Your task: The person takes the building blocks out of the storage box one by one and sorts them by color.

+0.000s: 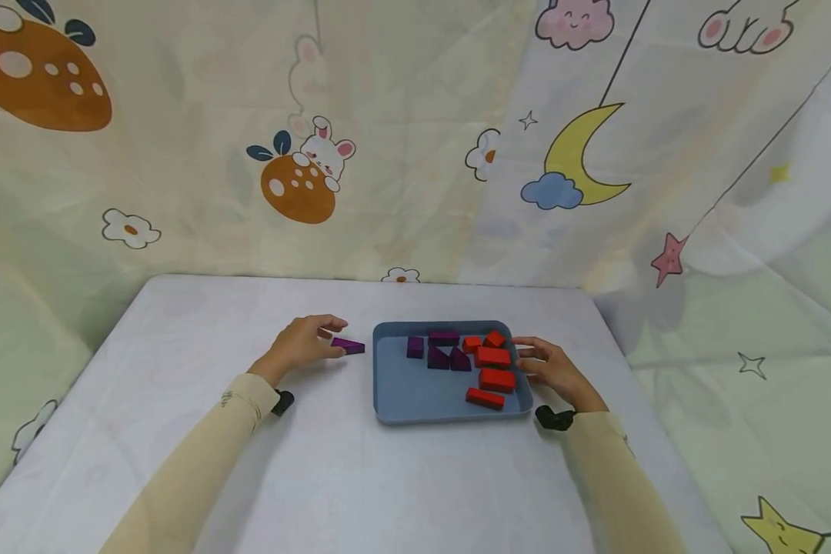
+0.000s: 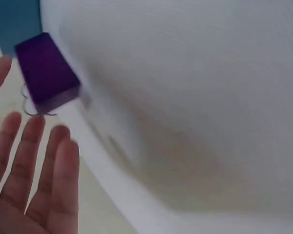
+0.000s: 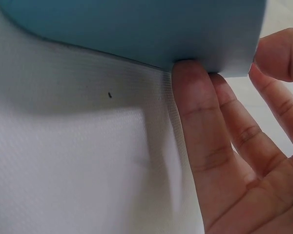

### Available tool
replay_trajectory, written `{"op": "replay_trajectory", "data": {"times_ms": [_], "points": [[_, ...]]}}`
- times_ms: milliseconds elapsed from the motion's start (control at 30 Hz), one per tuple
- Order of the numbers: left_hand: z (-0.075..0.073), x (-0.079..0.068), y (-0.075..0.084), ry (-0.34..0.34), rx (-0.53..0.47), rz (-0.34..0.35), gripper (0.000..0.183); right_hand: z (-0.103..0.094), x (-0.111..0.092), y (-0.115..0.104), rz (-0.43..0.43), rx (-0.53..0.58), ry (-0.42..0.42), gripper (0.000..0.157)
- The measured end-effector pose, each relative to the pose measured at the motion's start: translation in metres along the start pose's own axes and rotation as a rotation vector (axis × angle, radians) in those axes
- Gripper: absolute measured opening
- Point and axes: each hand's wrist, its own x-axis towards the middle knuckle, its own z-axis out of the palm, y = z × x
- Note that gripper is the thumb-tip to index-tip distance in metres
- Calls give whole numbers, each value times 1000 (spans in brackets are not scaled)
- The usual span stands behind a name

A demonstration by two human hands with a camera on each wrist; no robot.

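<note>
A purple block (image 1: pixel 348 346), long and tapered, lies on the white table left of a blue-grey tray. My left hand (image 1: pixel 307 341) is around it, thumb on the near side and fingers beyond. In the left wrist view the fingers (image 2: pixel 31 151) are nearly straight, apart from the block (image 2: pixel 46 73). My right hand (image 1: pixel 552 371) is at the right side of the tray (image 1: pixel 415 400). Seen from the right wrist, extended fingertips (image 3: pixel 190 78) touch the tray's outer wall (image 3: pixel 136 29). Inside the tray, several purple blocks (image 1: pixel 438 358) sit at the back middle and several red blocks (image 1: pixel 497 379) along the right.
The white table (image 1: pixel 284 477) extends around the tray on all sides. Behind it hangs a printed cloth (image 1: pixel 402 115) with rabbits, a moon and flowers. A dark wrist device (image 1: pixel 555 418) sits under the right sleeve, another (image 1: pixel 283 402) under the left.
</note>
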Motion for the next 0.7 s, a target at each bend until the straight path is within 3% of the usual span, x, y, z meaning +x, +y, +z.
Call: {"op": "replay_trajectory", "data": {"times_ms": [100,200,400,700], "points": [[0,-3,13,60,48,-1,56,0,1,1,2,2,2,55],[4,-5,26,85,8,52,54,0,2,1,0,2,0,55],[17,-1,50,37,-168,157,49,0,1,3,-3,3,-1,55],[23,14,92,-22,-299,276,44,-1,0,2,-18,11,-4,55]]}}
